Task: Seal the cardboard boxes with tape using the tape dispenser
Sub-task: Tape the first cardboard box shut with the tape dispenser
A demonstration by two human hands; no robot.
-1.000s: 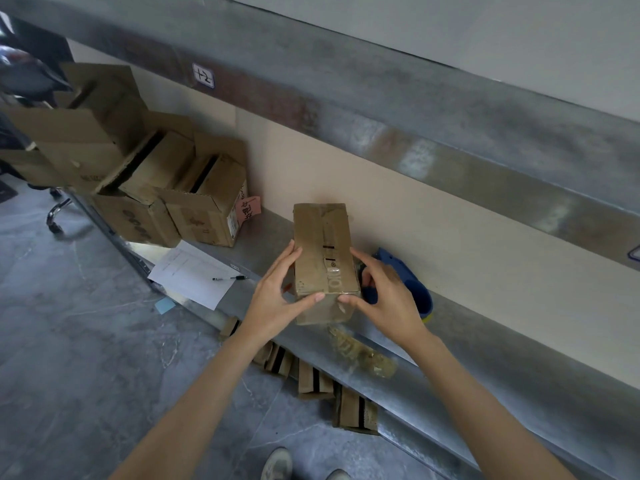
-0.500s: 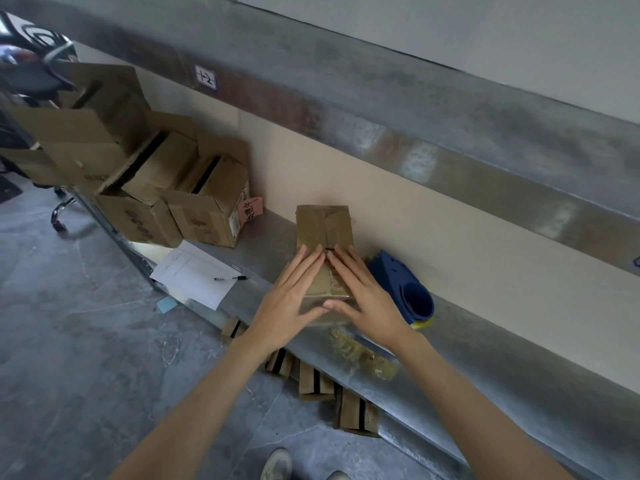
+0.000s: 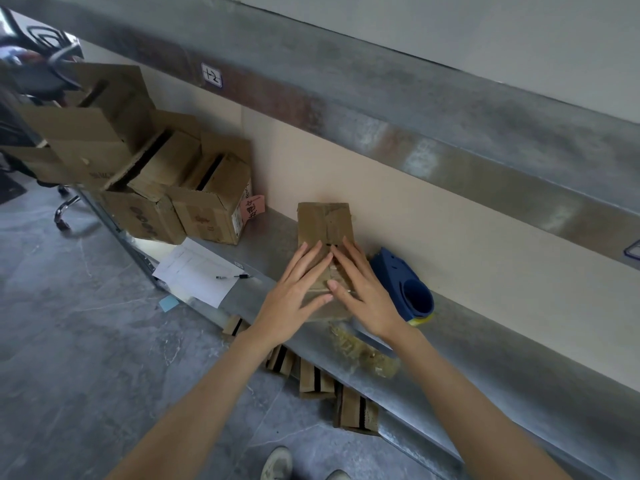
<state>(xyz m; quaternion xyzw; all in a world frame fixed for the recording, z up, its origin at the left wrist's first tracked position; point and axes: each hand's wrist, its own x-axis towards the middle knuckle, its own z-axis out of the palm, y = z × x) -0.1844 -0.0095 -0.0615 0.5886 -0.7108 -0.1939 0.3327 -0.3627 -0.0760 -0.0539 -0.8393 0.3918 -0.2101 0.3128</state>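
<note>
**A:** So, where is the box (image 3: 323, 220)?

**B:** It lies on the metal shelf (image 3: 485, 358). Its far end is against the beige panel (image 3: 433, 237), and its long side runs away from the person.

**A:** And the hands?

**B:** Both lie flat on the near half of the box top. The left hand (image 3: 294, 296) covers the left side and the right hand (image 3: 363, 292) the right. The fingers are straight and pressed down, gripping nothing, and the fingertips nearly meet over the middle seam. The thumbs come close together lower down. A glossy strip (image 3: 333, 271) shows on the box between the hands.

**A:** The dispenser (image 3: 398, 282)?

**B:** It is blue and lies on its side just right of the box. The right hand overlaps its edge from this angle, so I cannot tell whether they touch.

**A:** What else is near the box?

**B:** A crumpled wad of tape (image 3: 363, 355) sits just in front of the near end. A white sheet (image 3: 197, 271) lies to the left of the box, with a pen (image 3: 233, 276) on it. Farther left are open cartons (image 3: 207, 209), stacked and leaning. A pink tag (image 3: 254, 207) hangs between them and the box. Flat cartons (image 3: 315, 379) stand on the floor (image 3: 86, 341), below the box and nearer the person.
</note>
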